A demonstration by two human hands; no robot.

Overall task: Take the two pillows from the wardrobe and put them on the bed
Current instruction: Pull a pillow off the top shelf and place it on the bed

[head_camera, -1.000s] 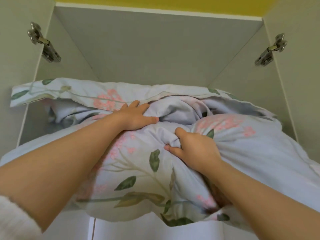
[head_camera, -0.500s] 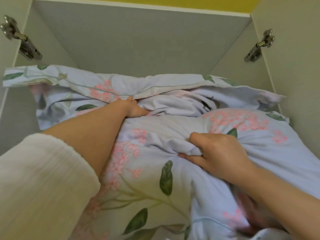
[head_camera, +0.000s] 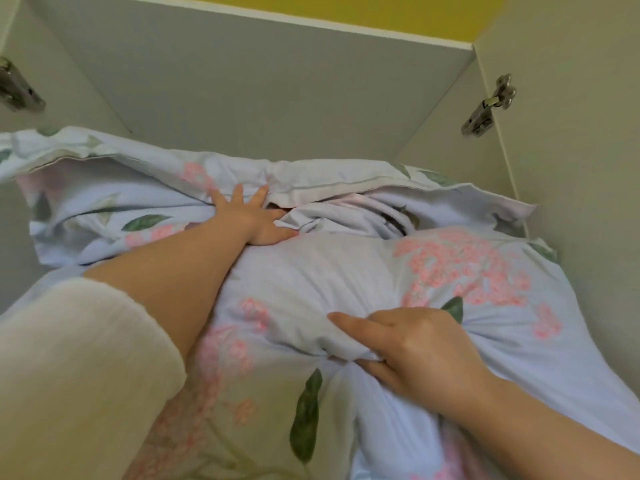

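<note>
hands split between two pillows in the wardrobe

left hand (head_camera: 247,216) is laid with fingers spread on the far pillow (head_camera: 311,181), at the centre of the frame, its thumb lying along the crease where the near pillow (head_camera: 346,278) begins. right hand (head_camera: 415,351), at lower right, is pinching a bunched fold of the near pillow's cover between thumb and curled fingers. both pillows are lodged in the wardrobe (head_camera: 277,91). the near one bulges toward the camera, and the far one is pressed behind it toward the back panel.

the step in hand is judged to be the drawing out of the near pillow. it would be done best with the fold gripped deeper, so that filling and not only cover is caught. thin fabric alone is likely to slip or stretch. the far pillow should be braced by the flat left hand so that it is not dragged along and dropped.

the shelf under the pillows is wholly covered. the near pillow's lower edge is cut off by the frame bottom and by the cream sleeve (head_camera: 79,375). what the dark gap between the pillows is cannot be told. the bed is not seen. one hinge (head_camera: 488,105) is clear at upper right, and another at the upper left edge is cropped.
</note>
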